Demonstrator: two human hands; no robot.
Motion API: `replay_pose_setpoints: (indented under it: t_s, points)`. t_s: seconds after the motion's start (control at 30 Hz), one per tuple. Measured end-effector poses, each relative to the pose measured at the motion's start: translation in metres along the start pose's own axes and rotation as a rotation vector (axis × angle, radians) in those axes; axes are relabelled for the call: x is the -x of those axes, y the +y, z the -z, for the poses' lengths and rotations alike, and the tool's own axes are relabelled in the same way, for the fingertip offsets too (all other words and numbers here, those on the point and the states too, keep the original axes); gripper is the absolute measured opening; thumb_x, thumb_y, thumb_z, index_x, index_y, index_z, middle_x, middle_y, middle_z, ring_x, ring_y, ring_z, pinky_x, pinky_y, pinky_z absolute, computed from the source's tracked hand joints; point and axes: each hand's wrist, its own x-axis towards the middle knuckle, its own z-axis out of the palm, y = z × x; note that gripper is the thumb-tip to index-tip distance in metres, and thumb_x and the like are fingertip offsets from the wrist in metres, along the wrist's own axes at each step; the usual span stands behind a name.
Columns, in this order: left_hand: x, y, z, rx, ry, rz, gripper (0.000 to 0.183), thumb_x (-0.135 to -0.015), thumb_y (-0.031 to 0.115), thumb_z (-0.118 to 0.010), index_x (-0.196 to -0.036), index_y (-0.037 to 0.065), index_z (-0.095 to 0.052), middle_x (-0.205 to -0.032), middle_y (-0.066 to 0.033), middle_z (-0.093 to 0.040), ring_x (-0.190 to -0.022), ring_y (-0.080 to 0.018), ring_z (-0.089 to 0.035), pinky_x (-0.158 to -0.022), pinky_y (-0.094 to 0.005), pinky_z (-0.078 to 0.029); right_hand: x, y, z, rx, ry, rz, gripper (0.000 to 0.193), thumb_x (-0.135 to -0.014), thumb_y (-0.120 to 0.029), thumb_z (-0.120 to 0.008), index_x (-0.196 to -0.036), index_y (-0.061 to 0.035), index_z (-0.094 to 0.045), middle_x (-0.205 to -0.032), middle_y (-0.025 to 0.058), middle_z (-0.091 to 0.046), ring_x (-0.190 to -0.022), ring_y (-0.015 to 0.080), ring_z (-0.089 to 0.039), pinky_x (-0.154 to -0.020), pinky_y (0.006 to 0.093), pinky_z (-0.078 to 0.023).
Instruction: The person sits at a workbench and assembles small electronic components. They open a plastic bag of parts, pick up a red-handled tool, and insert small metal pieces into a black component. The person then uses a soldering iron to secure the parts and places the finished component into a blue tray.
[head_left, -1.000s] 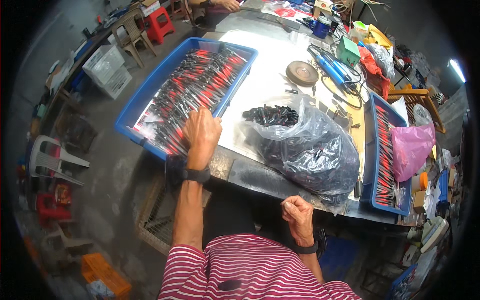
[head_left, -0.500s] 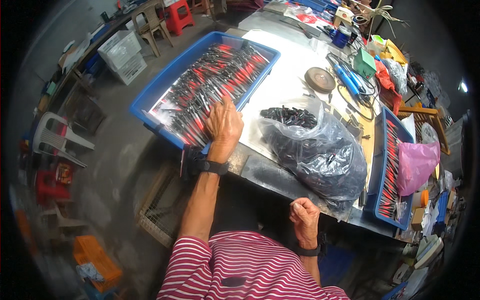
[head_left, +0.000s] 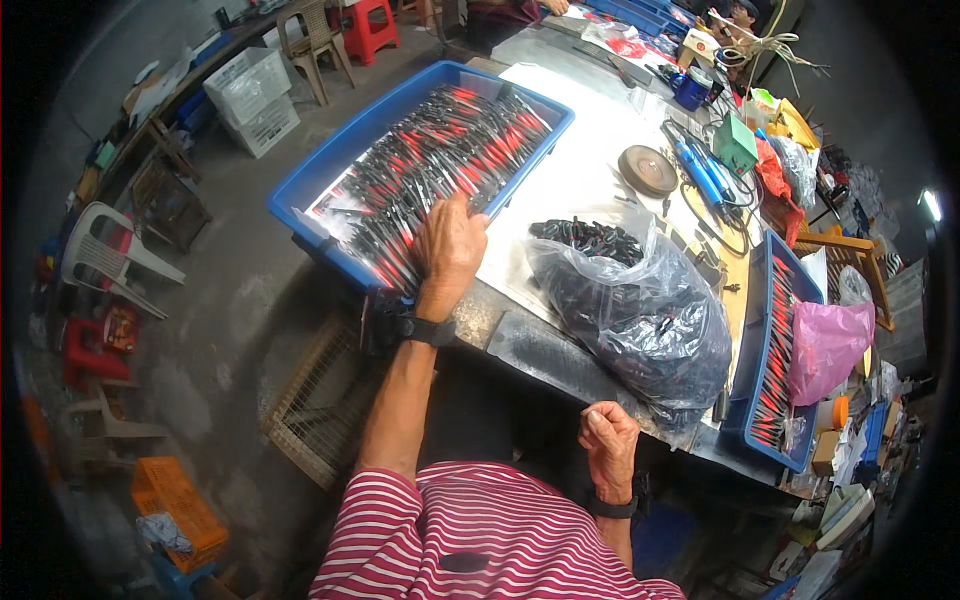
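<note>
My left hand (head_left: 452, 245) reaches over the near right side of a blue tray (head_left: 335, 135) heaped with slim black-and-red tools (head_left: 425, 150). Its fingers are curled down against the heap; whether they pinch one of the tools is hidden. My right hand (head_left: 609, 440) hangs in front of the table edge with thumb and fingers pressed together, and anything in it is too small to make out. Nearest to that hand on the table is a clear plastic bag (head_left: 640, 310), open at the top and full of small black parts (head_left: 590, 238).
At the right stands a narrower blue tray (head_left: 745, 410) of similar tools, with a pink bag (head_left: 830, 350) beside it. A round brown disc (head_left: 647, 171) and blue hand tools (head_left: 703, 172) lie farther back. Chairs and an orange crate (head_left: 180, 510) stand on the floor at left.
The whole view has shifted slightly, and another person's hand now shows at the far edge. My left hand stays at the tray; my right hand stays closed below the table edge.
</note>
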Motion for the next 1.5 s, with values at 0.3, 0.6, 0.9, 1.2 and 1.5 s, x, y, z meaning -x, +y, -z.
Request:
replay_pose_setpoints:
  t_s: [0.3,0.6,0.9,1.2,1.5]
  points:
    - [-0.002,-0.023,0.021,0.407,0.086,0.090,0.017,-0.088,0.013,-0.056,-0.088,-0.003,-0.053,-0.070,-0.0167,-0.058,-0.062,-0.0313,-0.057,-0.060,-0.0429,-0.044,0.003,-0.003,-0.003,0.018,0.003,-0.015,0.015,-0.087,-0.013,-0.066,-0.088,0.0018,-0.062,-0.066,-0.0005,-0.051,-0.054,0.0060,-0.040,-0.048,0.0207,-0.031]
    - [-0.003,-0.051,0.022,0.321,0.294,0.117,0.027,-0.087,0.003,-0.050,-0.113,-0.005,-0.045,-0.075,-0.0110,-0.056,-0.067,-0.0197,-0.057,-0.060,-0.0353,-0.046,0.002,-0.007,-0.008,0.086,-0.016,-0.058,0.015,-0.089,-0.013,-0.064,-0.091,0.0023,-0.063,-0.070,-0.0002,-0.054,-0.058,0.0051,-0.044,-0.050,0.0191,-0.033]
    - [-0.011,-0.060,0.016,0.014,0.376,0.018,0.068,-0.080,0.002,-0.062,-0.133,-0.017,-0.023,-0.122,-0.0378,-0.042,-0.114,-0.0472,-0.048,-0.099,-0.0461,-0.038,0.000,-0.033,-0.008,0.253,0.001,0.037,0.014,-0.089,-0.013,-0.063,-0.090,0.0012,-0.062,-0.071,-0.0025,-0.055,-0.062,0.0027,-0.045,-0.054,0.0180,-0.035]
    - [-0.006,-0.065,0.018,-0.207,0.333,-0.114,0.051,-0.082,0.009,-0.064,-0.126,-0.006,-0.046,-0.111,-0.0252,-0.048,-0.102,-0.0406,-0.052,-0.089,-0.0447,-0.042,-0.018,-0.084,-0.019,0.572,0.070,0.378,0.008,-0.089,-0.007,-0.061,-0.091,0.0006,-0.063,-0.074,-0.0046,-0.056,-0.069,0.0019,-0.046,-0.061,0.0190,-0.039]
    - [0.016,-0.024,0.030,-0.128,0.471,-0.192,0.035,-0.084,0.007,-0.060,-0.118,-0.001,-0.055,-0.104,-0.0183,-0.050,-0.098,-0.0328,-0.054,-0.084,-0.0414,-0.045,-0.084,-0.115,-0.064,1.173,0.176,1.065,0.048,-0.075,0.006,-0.057,-0.121,-0.0083,-0.055,-0.115,0.0212,-0.047,-0.104,0.0340,-0.051,-0.082,0.0417,-0.045]
